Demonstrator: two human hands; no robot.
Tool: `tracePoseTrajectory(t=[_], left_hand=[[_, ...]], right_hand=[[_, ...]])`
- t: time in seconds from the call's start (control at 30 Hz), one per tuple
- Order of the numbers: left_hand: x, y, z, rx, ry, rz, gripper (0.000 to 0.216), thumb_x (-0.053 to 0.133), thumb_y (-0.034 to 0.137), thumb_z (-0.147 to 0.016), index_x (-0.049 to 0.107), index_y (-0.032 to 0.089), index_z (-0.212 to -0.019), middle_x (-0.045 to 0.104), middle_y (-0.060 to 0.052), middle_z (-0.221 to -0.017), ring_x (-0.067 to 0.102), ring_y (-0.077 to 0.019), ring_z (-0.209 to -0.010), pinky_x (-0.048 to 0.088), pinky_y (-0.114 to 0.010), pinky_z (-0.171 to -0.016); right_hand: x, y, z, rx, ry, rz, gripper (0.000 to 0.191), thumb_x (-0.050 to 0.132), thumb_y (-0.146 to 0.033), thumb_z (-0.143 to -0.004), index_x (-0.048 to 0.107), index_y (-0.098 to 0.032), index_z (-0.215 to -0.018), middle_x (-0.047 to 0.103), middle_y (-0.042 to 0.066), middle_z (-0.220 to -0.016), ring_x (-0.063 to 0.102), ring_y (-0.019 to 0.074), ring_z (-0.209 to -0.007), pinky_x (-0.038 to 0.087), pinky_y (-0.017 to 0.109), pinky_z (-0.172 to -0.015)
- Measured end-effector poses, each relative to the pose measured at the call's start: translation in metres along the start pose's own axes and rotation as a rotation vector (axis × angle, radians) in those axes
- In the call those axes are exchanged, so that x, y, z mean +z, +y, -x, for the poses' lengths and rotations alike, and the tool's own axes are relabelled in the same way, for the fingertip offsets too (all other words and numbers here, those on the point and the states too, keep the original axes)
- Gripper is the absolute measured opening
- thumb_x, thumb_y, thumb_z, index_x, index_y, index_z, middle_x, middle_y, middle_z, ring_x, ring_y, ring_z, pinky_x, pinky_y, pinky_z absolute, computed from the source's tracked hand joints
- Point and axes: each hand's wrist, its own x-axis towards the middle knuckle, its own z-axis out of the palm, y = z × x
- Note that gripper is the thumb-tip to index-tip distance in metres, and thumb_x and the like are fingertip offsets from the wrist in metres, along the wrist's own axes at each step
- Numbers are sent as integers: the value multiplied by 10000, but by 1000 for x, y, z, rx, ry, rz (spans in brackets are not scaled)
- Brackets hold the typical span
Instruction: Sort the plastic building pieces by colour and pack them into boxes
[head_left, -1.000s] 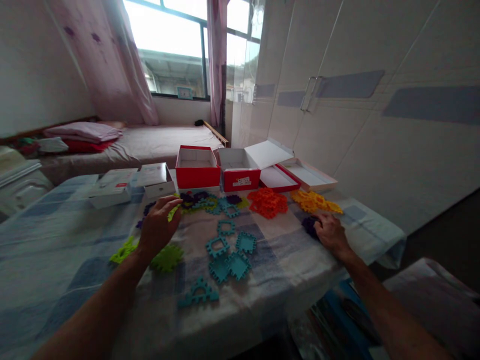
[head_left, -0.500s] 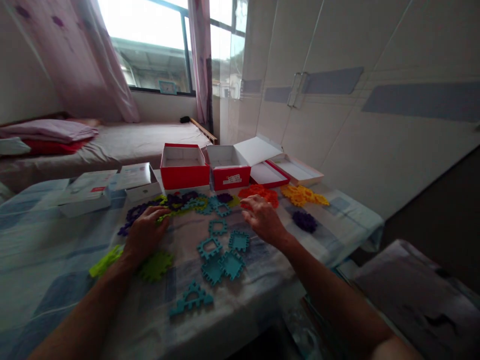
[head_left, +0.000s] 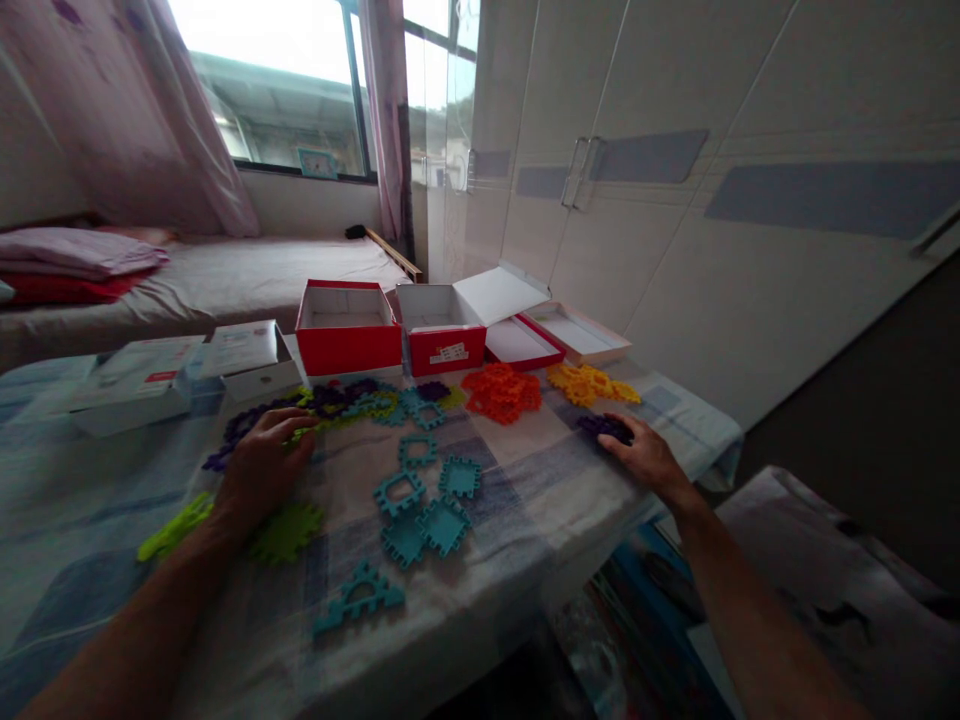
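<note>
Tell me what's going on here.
Toothed pieces are being handled on a table. The person's right hand is at a purple pile; the left hand is by a yellow-green piece. Teal pieces lie between the hands, an orange pile and a yellow pile farther back; two open red boxes stand behind.

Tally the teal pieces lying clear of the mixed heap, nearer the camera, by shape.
Open square frames: 2
Filled squares: 3
Triangular piece with arch cut-out: 1
Total: 6
</note>
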Motion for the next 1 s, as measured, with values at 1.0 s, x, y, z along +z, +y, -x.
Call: tracePoseTrajectory(t=[1.0], left_hand=[[0, 0, 0, 23, -25, -36, 420, 353, 398, -802, 660, 132, -913, 579, -130, -1103, 585, -253, -968, 454, -394, -896]], right_hand=[[14, -10, 40, -272, 39, 311, 519, 532, -493, -758, 567, -163, -1157, 595, 115, -1078, 531, 261, -1026, 426, 393, -880]])
